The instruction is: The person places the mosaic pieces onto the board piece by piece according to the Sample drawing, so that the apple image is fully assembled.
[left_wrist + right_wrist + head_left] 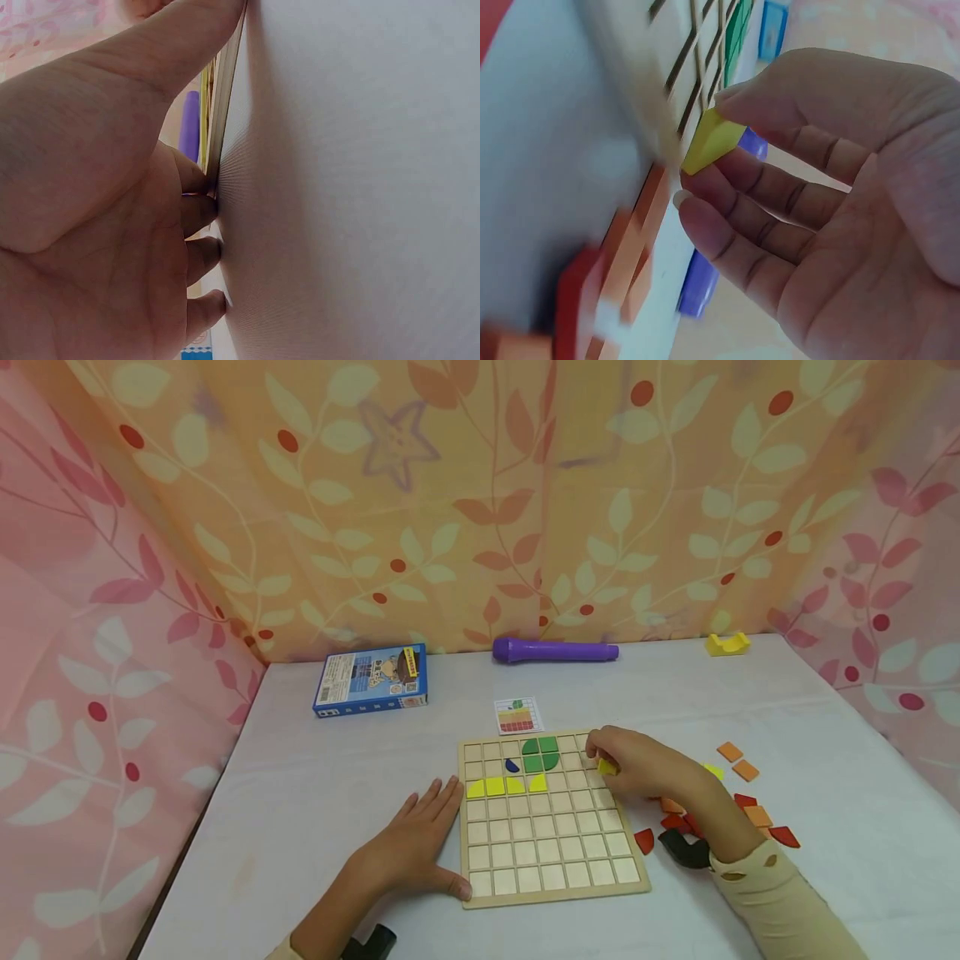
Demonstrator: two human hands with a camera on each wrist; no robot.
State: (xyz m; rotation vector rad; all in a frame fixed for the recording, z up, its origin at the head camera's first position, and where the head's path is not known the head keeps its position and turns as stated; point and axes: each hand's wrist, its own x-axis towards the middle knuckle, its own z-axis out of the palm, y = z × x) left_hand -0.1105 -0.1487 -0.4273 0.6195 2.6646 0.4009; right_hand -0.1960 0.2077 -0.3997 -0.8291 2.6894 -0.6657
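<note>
A wooden grid board [555, 894] lies on the white table. Green tiles [532, 763] and a small blue tile [512, 766] sit in its upper cells. Below them a row of yellow tiles [495, 787] has a gap before its last piece. My left hand [408, 852] rests with spread fingers along the board's left edge, thumb at the lower left corner. Over the board's upper right side, my right hand [648, 764] pinches a yellow tile [714, 141] between thumb and fingers. A picture card [518, 716] with a coloured grid pattern lies just behind the board.
Loose red and orange tiles [758, 816] lie right of the board, partly under the right forearm, with a yellow one [713, 771] among them. At the back are a blue box [371, 680], a purple microphone-shaped stick [555, 651] and a yellow stand [727, 644]. Patterned curtains surround the table.
</note>
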